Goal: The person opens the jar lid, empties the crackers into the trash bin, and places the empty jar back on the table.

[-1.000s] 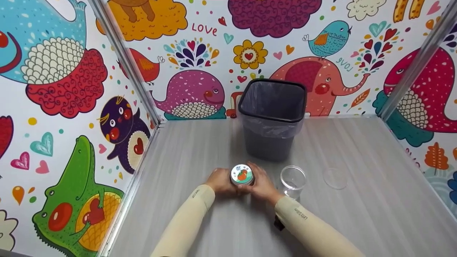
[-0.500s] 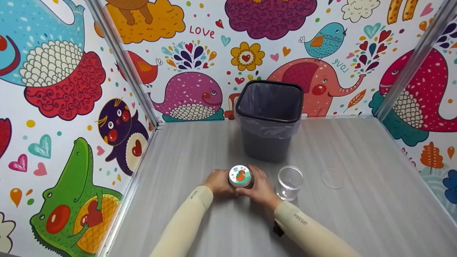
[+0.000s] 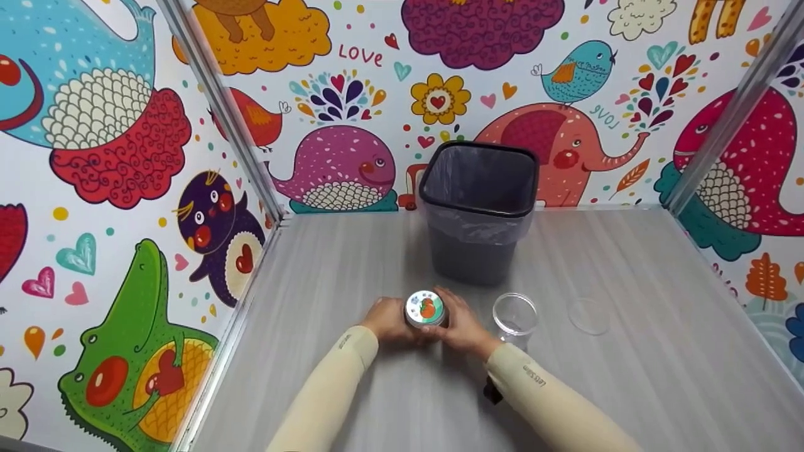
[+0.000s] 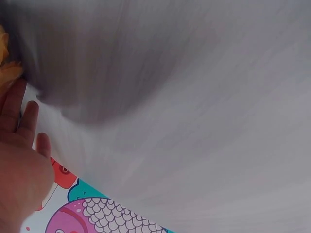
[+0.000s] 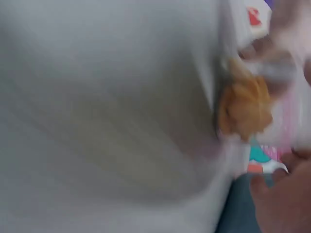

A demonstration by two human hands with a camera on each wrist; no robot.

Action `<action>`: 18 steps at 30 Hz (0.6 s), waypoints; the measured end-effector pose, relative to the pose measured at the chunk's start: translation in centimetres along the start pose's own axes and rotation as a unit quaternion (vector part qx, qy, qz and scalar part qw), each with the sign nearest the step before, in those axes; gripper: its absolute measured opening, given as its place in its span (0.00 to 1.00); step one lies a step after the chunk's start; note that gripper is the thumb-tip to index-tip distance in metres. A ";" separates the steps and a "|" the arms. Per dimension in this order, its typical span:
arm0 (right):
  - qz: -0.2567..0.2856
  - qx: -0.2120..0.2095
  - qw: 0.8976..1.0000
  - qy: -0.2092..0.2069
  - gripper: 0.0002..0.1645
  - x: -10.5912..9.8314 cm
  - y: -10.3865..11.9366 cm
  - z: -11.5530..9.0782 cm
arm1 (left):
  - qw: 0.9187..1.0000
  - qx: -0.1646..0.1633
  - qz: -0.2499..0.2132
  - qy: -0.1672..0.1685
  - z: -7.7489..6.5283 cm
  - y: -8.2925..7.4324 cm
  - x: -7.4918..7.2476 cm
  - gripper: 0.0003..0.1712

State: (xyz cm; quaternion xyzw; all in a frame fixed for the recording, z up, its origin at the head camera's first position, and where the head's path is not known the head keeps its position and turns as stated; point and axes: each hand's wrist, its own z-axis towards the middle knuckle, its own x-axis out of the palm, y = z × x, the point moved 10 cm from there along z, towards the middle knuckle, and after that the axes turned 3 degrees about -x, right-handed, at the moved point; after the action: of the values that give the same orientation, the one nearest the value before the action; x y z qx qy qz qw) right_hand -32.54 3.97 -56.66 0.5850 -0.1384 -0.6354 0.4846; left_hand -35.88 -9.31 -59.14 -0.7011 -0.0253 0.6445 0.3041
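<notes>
A small jar [image 3: 425, 309] with a picture of an orange fruit on its round lid stands between both hands near the middle of the table. On its left side my left hand [image 3: 387, 319] grips it, the fingers mostly hidden behind the jar. My right hand [image 3: 463, 325] wraps the other side, its thumb across the front just under the lid. Through the jar's clear wall, orange pieces [image 5: 245, 109] show in the blurred right wrist view. The left wrist view catches my left fingertips close to the same orange pieces [image 4: 7, 68].
Just right of my right hand stands a clear, uncovered jar [image 3: 515, 317]. Further right lies a thin transparent disc [image 3: 589, 316] on the grey table [image 3: 659, 376]. A dark bin [image 3: 474, 251] with a plastic liner stands behind the hands. Printed panels [image 3: 339, 166] enclose the table.
Both hands stay around the jar in almost the same spot. The print on the lid has turned slightly, and the head view sways a little.
</notes>
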 end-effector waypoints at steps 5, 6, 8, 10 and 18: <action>-0.002 -0.017 0.999 0.029 0.54 0.0 -0.1 0.3 | 1.000 -0.011 -0.004 0.009 0.0 0.3 0.1 0.40; -0.003 -0.015 1.000 0.023 0.55 0.0 -0.1 0.2 | 1.000 -0.011 -0.001 0.009 0.0 0.3 0.2 0.40; -0.006 -0.005 1.000 0.002 0.56 -0.1 -0.1 -0.1 | 1.000 -0.007 0.002 0.009 0.0 0.3 0.2 0.38; -0.016 0.005 1.000 -0.026 0.58 -0.1 0.0 -0.5 | 1.000 -0.002 0.004 0.009 0.0 0.3 0.3 0.37; -0.043 0.041 0.992 -0.112 0.57 0.0 0.6 -1.7 | 0.999 0.035 0.039 -0.013 0.1 -0.5 0.0 0.33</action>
State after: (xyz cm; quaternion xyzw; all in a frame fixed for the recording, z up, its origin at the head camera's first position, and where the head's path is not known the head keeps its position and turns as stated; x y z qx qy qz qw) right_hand -30.80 4.32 -56.64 0.5349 -0.1924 -0.7111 0.4138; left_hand -35.84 -8.89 -58.91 -0.6817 0.0204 0.6656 0.3032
